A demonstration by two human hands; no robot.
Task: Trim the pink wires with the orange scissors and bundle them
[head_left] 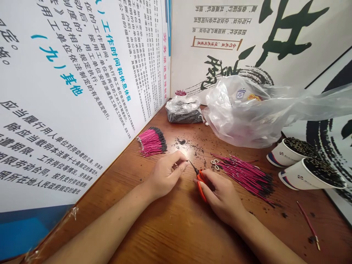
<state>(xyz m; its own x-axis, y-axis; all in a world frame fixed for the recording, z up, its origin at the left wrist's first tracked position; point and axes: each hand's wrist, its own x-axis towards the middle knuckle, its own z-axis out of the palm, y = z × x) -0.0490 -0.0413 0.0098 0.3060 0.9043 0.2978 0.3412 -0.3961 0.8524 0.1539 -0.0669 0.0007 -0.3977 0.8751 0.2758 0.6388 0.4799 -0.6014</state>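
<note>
My left hand [165,174] is closed in a pinch, thumb against forefinger, at the middle of the table. Whatever sits at its fingertips is too small to make out. In my right hand [221,194] are small pliers with orange handles [202,185]; their thin dark tip points at the left fingertips. Right of the pliers lies a loose pile of thin pink wires with black ends [244,174]. A neater bundle of pink wires [152,142] lies beyond my left hand, its black ends facing away to the right.
Dark crumbs [192,145] are scattered over the wooden table [165,231]. Behind them are a clear bag of black pieces [184,110] and a large plastic bag [242,113]. Two paper cups [299,179] hold small dark bits. One wire [308,223] lies front right. Printed boards [110,73] enclose the table.
</note>
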